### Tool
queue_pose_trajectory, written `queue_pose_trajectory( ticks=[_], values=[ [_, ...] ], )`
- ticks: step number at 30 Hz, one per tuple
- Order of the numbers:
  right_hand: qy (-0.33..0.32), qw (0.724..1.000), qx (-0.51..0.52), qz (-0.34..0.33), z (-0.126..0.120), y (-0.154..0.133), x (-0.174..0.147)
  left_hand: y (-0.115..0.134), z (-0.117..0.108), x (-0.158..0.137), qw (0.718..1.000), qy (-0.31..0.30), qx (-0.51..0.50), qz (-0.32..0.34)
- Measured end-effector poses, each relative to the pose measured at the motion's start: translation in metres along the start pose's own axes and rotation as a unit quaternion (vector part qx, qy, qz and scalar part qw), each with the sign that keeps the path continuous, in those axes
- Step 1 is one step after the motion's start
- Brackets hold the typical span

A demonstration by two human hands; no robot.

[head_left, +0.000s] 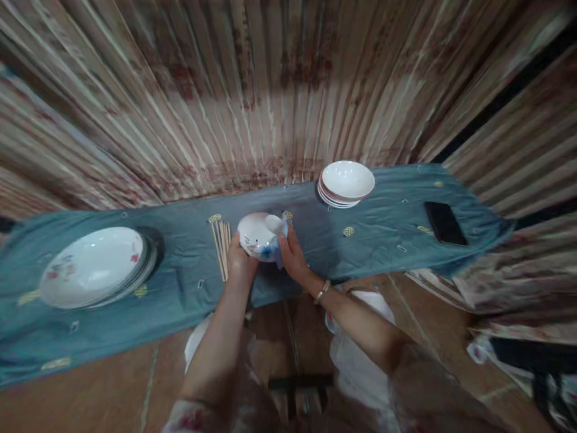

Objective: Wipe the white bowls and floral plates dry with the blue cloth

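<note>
In the head view, the left hand (pixel 242 260) is clamped on the left side of a white porcelain bowl (pixel 255 230) with blue decoration, holding it tilted above the middle of the bench (pixel 180 313). The right hand (pixel 295 255) is closed on a thin bluish cloth (pixel 279 258) and presses it against the right side of the bowl; a bracelet (pixel 322 291) circles that wrist. Just left of the bowl lies a row of wooden chopsticks (pixel 218 249), the left hand covering part of the nearest ones from sight. Farther left, well apart from the hands, sits a stack of large oval plates (pixel 97 267), the top one with red floral patterns near its rim. Toward the back, right of the bowl, stands a stack of white bowls (pixel 347 180) with reddish rims. A black smartphone (pixel 445 223) lies near the right end of the bench, on the teal tablecloth (pixel 383 246). A pleated curtain (pixel 270 90) hangs close behind the bench, and tiled floor (pixel 112 391) shows below its front edge
</note>
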State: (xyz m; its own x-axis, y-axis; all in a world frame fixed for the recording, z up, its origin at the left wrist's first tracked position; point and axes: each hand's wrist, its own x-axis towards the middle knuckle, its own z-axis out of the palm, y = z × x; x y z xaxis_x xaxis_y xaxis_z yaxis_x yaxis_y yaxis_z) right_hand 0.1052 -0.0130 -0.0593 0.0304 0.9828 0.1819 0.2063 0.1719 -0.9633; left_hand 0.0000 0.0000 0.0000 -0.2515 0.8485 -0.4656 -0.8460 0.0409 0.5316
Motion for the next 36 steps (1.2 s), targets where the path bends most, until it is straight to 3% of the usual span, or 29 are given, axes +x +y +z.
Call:
queue_pose_trajectory(
  ticks=[10, 18, 30, 36],
  values=[
    [-0.003, 0.989, -0.128, -0.079, 0.002, -0.002, -0.027, 0.001, -0.006, 0.01, 1.0, 0.009, -0.01, -0.021],
    [-0.051, 0.95, -0.256, -0.172, -0.001, -0.007, -0.037, 0.004, -0.004, 0.014, 0.999, 0.03, -0.028, -0.031],
    [-0.089, 0.91, -0.33, -0.235, -0.011, -0.023, -0.022, -0.003, -0.002, 0.004, 1.0, -0.012, 0.02, 0.004],
    [-0.072, 0.91, -0.33, -0.241, -0.019, -0.038, -0.006, -0.009, -0.008, 0.005, 0.995, -0.061, 0.062, 0.038]
  ],
)
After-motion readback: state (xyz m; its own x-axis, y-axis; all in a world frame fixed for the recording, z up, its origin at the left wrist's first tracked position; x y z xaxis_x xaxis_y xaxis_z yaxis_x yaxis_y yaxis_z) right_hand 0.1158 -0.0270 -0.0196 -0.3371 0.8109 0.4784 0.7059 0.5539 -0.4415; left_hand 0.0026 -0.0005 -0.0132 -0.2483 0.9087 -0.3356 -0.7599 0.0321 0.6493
